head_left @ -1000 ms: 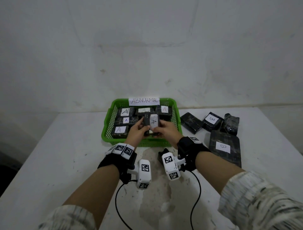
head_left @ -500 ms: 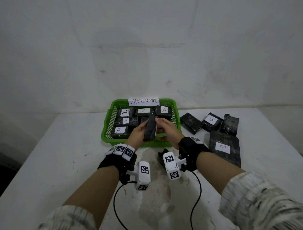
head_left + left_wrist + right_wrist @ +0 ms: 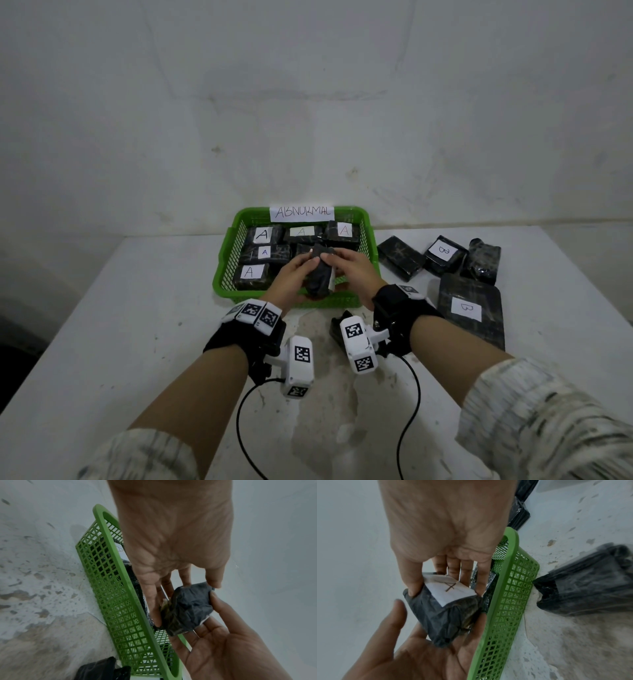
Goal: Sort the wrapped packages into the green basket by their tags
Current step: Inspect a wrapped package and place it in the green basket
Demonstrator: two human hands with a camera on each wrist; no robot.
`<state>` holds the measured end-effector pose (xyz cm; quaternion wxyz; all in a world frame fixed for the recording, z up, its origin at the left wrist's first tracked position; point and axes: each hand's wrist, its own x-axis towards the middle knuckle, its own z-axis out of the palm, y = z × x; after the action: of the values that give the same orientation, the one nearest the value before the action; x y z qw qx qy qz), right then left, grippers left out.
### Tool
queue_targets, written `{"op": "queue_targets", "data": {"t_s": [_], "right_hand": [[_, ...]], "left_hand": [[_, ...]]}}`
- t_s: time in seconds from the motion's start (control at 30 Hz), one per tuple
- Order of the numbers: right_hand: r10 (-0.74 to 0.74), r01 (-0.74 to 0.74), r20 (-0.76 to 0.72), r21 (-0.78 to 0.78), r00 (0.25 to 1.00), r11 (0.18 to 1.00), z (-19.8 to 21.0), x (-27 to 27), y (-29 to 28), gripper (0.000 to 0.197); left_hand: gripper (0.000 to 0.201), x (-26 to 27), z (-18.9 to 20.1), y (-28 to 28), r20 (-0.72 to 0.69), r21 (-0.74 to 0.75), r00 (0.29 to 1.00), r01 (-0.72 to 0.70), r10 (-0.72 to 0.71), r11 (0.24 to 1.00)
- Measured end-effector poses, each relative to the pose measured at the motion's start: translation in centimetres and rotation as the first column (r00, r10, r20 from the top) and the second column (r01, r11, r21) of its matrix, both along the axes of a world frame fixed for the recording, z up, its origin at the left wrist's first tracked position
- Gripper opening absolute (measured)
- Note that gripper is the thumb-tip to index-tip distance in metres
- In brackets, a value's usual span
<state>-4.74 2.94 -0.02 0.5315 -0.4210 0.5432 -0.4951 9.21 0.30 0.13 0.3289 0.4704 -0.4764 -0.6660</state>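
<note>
A small black wrapped package (image 3: 319,272) is held over the front part of the green basket (image 3: 222,274). My left hand (image 3: 301,270) cradles it from the left, thumb on its top corner. My right hand (image 3: 339,263) pinches it from the right. In the right wrist view the package (image 3: 443,615) shows a white tag (image 3: 452,589) with a hand-drawn A, facing my right palm. The left wrist view shows its package (image 3: 188,609) dark side beside the basket wall (image 3: 106,574). Several A-tagged packages (image 3: 262,234) lie in the basket.
A paper label reading ABNORMAL (image 3: 303,212) stands on the basket's far rim. To the right on the white table lie a plain black package (image 3: 399,257), a B-tagged one (image 3: 445,255), a crumpled one (image 3: 481,260) and a large B-tagged one (image 3: 469,308). A wall stands close behind.
Both hands have turned the package: its A tag faced me a second ago, and now its dark side does. The package has come slightly lower and nearer the basket's front rim.
</note>
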Motion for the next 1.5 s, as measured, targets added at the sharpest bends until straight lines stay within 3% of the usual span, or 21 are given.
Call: {"op": "queue_targets", "data": {"t_s": [0.17, 0.37, 0.47, 0.7, 0.9, 0.97, 1.03, 1.1, 1.17, 1.23, 1.3, 1.5], "right_hand": [[0.038, -0.038, 0.01, 0.038, 0.999, 0.999, -0.2, -0.3, 0.1, 0.021], [0.043, -0.043, 0.001, 0.035, 0.999, 0.998, -0.1, -0.4, 0.2, 0.027], [0.074, -0.074, 0.005, 0.041, 0.997, 0.996, 0.0, -0.4, 0.4, 0.037], [0.136, -0.136, 0.006, 0.053, 0.991, 0.989, 0.2, -0.1, 0.4, 0.048], [0.165, -0.158, -0.104, 0.076, 0.981, 0.985, -0.4, 0.3, 0.1, 0.093], [0.177, -0.168, -0.141, 0.075, 0.974, 0.983, -0.4, 0.5, 0.2, 0.097], [0.155, -0.147, -0.115, 0.068, 0.981, 0.987, -0.3, 0.6, 0.2, 0.085], [0.112, -0.11, -0.022, 0.072, 0.993, 0.991, -0.1, 0.5, 0.4, 0.059], [0.073, -0.074, 0.016, 0.07, 0.997, 0.995, -0.1, 0.1, 0.5, 0.042], [0.065, -0.065, 0.007, 0.048, 0.998, 0.997, -0.1, -0.3, 0.6, 0.041], [0.058, -0.058, -0.039, 0.011, 0.998, 0.998, -0.1, -0.1, 0.5, 0.044], [0.011, -0.013, -0.118, -0.02, 0.993, 1.0, 0.3, 0.5, 0.1, 0.037]], "left_hand": [[0.033, -0.2, -0.1, -0.2, 0.005, -0.046, 1.0, -0.012, 0.012, 0.999], [0.041, 0.0, -0.5, 0.1, -0.018, 0.008, 1.0, 0.022, -0.022, 1.0], [0.045, 0.3, -0.4, 0.2, -0.018, -0.01, 0.999, 0.028, -0.029, 1.0], [0.036, 0.5, -0.3, 0.1, -0.052, 0.055, 0.999, -0.007, 0.01, 0.998], [0.031, 0.6, -0.4, 0.1, -0.007, -0.035, 0.998, -0.056, 0.056, 0.998], [0.025, 0.8, -0.4, 0.0, 0.074, -0.126, 0.993, -0.084, 0.094, 0.989], [0.017, 1.0, -0.7, -0.1, 0.209, -0.239, 0.973, -0.042, 0.094, 0.97], [0.013, 1.2, -0.8, -0.1, 0.283, -0.302, 0.952, -0.022, 0.112, 0.953], [0.027, 1.4, -0.9, -0.2, 0.3, -0.278, 0.946, -0.032, 0.119, 0.96], [0.044, 1.4, -0.7, 0.0, 0.271, -0.17, 0.961, -0.015, 0.061, 0.985], [0.048, 1.2, -0.5, 0.1, 0.229, -0.064, 0.973, 0.036, -0.02, 0.997], [0.03, 0.6, -0.1, 0.5, 0.163, -0.064, 0.982, 0.105, -0.093, 0.992]]}}
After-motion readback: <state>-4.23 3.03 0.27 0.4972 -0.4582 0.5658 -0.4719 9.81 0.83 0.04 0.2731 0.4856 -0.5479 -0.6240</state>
